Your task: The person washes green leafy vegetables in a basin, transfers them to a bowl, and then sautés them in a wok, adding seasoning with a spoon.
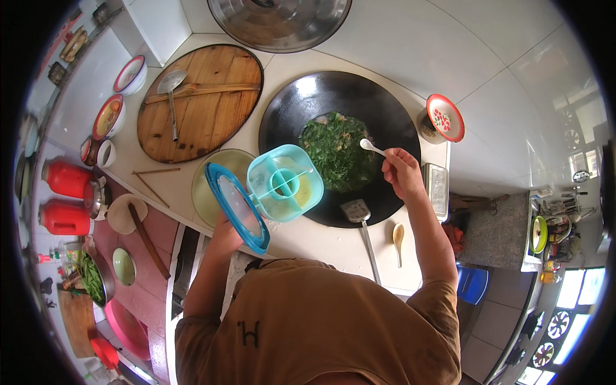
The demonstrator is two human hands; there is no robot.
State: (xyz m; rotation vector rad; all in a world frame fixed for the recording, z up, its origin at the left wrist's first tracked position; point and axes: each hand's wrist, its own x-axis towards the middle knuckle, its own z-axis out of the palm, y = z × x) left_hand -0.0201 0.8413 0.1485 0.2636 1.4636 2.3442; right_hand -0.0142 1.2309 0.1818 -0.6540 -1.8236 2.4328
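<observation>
My left hand point(228, 234) holds a turquoise divided seasoning box point(302, 211), its blue-rimmed lid point(239, 204) swung up. Pale seasonings lie in its compartments. In my right hand point(403, 173) is a small white spoon point(369, 145), its bowl above the wok's contents; whether it carries anything is too small to tell. Chopped leafy greens point(337, 161) with pale bits fill the bottom of a large black wok point(392, 110). A metal spatula point(357, 211) rests over the wok's near rim, its handle on the counter. Beside it lies a tan ceramic spoon point(398, 236).
A wooden wok lid point(216, 115) with a skimmer point(171, 86) on it stands left of the wok. A green bowl point(204, 163) sits partly under the seasoning box. Chopsticks point(153, 192) lie on the counter. At right are an enamel bowl point(452, 118) and a metal box point(437, 192).
</observation>
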